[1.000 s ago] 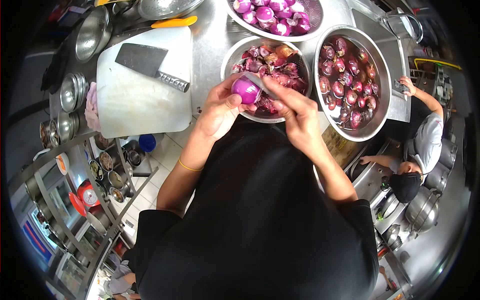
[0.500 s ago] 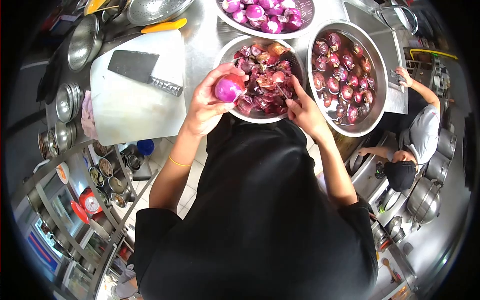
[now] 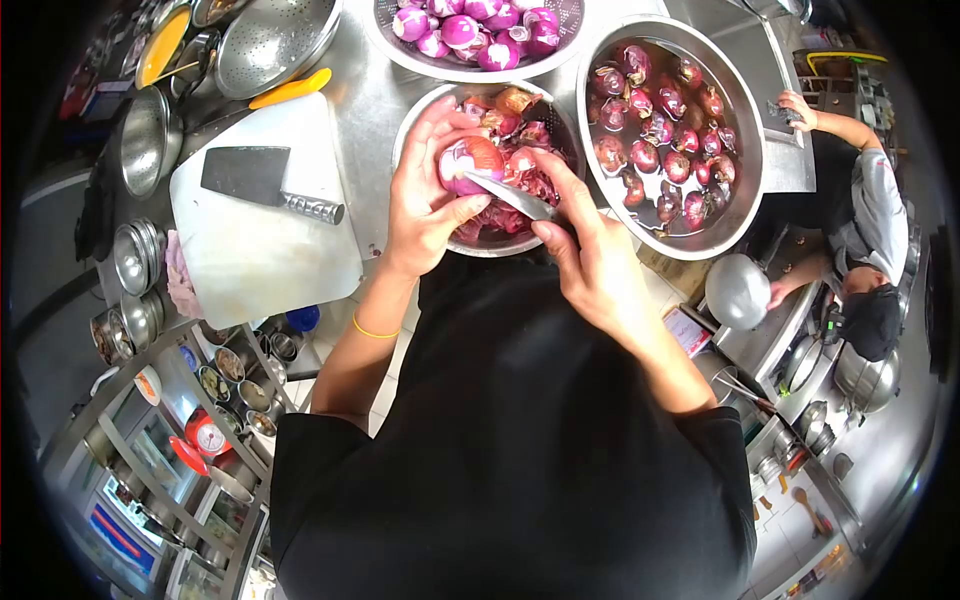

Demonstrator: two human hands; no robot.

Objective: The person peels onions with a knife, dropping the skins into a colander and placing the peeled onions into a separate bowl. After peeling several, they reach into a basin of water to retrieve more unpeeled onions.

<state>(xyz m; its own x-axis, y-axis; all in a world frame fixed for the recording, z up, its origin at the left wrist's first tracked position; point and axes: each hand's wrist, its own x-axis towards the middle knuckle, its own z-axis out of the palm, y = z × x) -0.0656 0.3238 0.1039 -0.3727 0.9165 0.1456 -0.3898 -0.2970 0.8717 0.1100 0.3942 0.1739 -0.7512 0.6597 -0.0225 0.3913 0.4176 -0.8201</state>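
Observation:
My left hand is wrapped round a red onion, part bright purple and part still darker reddish. In my right hand is a small knife, its blade laid against the onion's near side. Both hands are over a metal bowl filled with loose onion skins. Beyond it stands a perforated colander of peeled purple onions. To the right, a large metal basin holds unpeeled onions in brownish water.
On the left a cleaver lies on a white cutting board. An orange handle and an empty colander are behind it. At right, a co-worker holds a wok and touches the sink area.
My right hand has risen from the bowl and brought the knife blade onto the onion. The onion has been turned in my left hand. The co-worker's wok has come into view.

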